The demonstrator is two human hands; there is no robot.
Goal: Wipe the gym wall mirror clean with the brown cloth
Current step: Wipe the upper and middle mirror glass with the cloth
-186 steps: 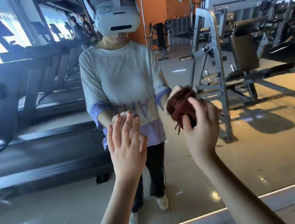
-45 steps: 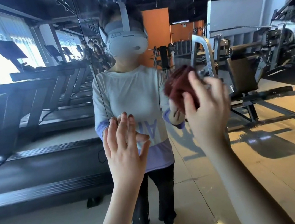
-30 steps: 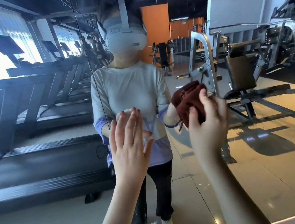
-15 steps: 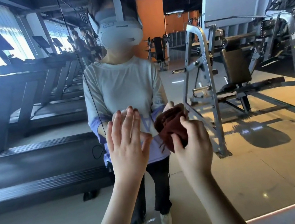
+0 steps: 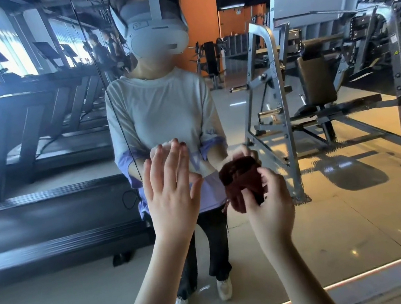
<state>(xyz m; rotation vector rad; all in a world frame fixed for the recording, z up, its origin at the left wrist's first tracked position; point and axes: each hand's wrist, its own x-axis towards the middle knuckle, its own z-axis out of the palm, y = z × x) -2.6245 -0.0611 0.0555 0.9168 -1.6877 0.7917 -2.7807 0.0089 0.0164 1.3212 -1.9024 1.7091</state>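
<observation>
Wiping is the step in hand, judging by the bunched dark brown cloth (image 5: 242,183) pressed against the large glass wall mirror (image 5: 353,209) at about waist height of the reflected person. The right hand (image 5: 271,209) grips the cloth with curled fingers; the left hand (image 5: 171,188) lies flat and open against the glass just beside it. To do this well, I would spread the wad for wider contact, use overlapping strokes with even pressure, and lift the bare palm, which likely leaves prints.
</observation>
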